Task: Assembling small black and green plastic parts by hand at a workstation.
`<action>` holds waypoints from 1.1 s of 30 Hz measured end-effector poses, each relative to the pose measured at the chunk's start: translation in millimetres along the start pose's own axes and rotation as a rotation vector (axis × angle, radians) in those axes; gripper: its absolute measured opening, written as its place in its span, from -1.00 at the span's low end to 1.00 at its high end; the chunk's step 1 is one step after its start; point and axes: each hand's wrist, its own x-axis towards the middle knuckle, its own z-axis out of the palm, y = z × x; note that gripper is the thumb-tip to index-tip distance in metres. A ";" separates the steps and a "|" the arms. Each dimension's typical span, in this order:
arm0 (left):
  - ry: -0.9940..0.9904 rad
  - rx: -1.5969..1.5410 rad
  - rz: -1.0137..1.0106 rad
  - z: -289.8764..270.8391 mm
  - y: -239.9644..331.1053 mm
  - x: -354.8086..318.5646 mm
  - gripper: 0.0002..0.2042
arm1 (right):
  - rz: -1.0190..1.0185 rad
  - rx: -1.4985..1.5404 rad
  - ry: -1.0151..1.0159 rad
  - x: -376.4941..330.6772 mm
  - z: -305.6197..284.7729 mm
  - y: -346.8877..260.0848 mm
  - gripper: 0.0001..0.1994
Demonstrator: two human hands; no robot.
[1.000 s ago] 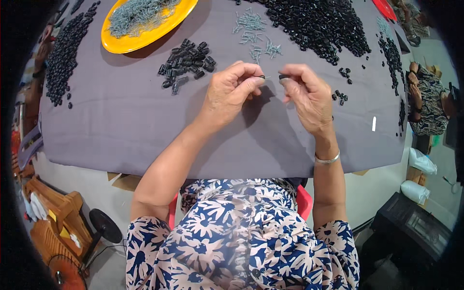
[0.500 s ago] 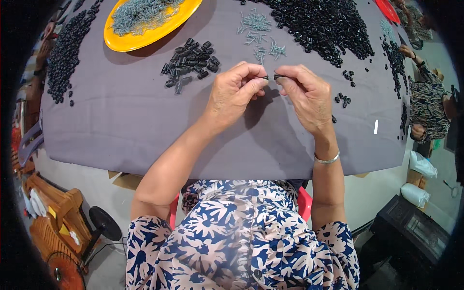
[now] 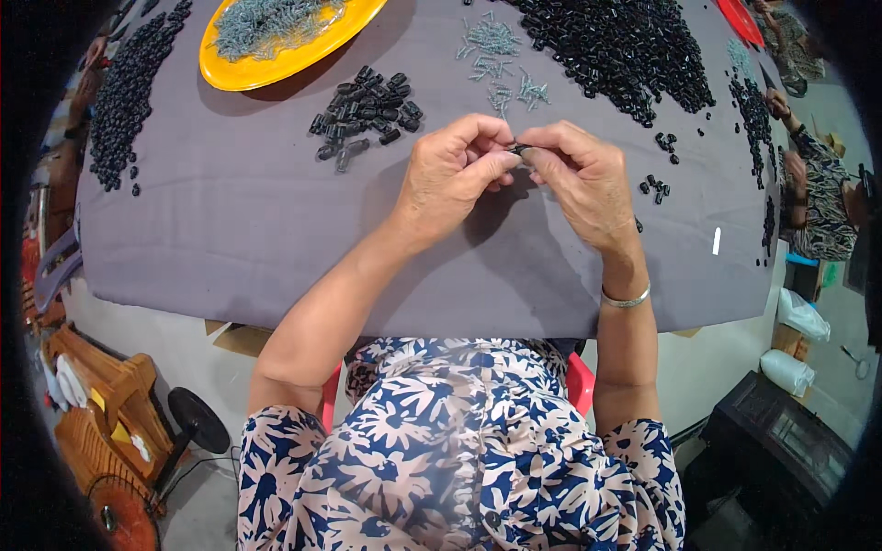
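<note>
My left hand (image 3: 457, 170) and my right hand (image 3: 579, 184) meet over the middle of the table, fingertips pinched together. Between them is a small black plastic part (image 3: 520, 151), mostly covered by the fingers; each hand grips an end of it. Left of my left hand lies a loose cluster of black cylindrical pieces (image 3: 367, 108), with a clear-looking one at its near edge. Just beyond my fingertips are several small heaps of silver screws (image 3: 489, 39). A large pile of small black plastic parts (image 3: 611, 55) spreads past my right hand.
A yellow plate (image 3: 239, 78) heaped with screws stands at the far left. Another black pile (image 3: 124, 101) runs along the table's left edge. Stray black parts (image 3: 654, 186) lie right of my right hand. Another person (image 3: 813, 184) works at the right edge, beside more black parts.
My two hands have come together; the black pieces pinched in each, apart before, now meet between the fingertips. At the right edge, the other person's arms have shifted.
</note>
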 end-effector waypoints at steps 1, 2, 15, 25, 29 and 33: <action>0.007 -0.035 0.002 0.5 0.3 -0.3 -0.91 | 0.001 0.002 -0.002 0.4 -0.7 -0.7 -0.88; 0.014 -0.069 0.003 0.5 0.4 -0.6 -0.91 | 0.022 0.022 -0.030 1.5 -1.7 -1.4 -0.88; 0.051 0.760 0.470 6.1 -13.6 -4.3 -0.69 | -0.118 -0.208 -0.073 -9.5 -1.0 11.6 -0.92; 0.025 0.800 0.495 9.4 -12.7 -6.0 -0.62 | 0.441 0.255 -0.206 2.2 -7.7 20.3 -0.89; -0.060 0.716 0.449 0.4 -14.5 -4.5 -0.53 | 0.470 0.244 -0.313 10.9 -6.6 18.1 -0.86; -0.105 0.611 0.352 -4.9 -8.4 -2.4 -0.45 | 0.505 0.253 -0.401 18.2 -7.1 19.9 -0.86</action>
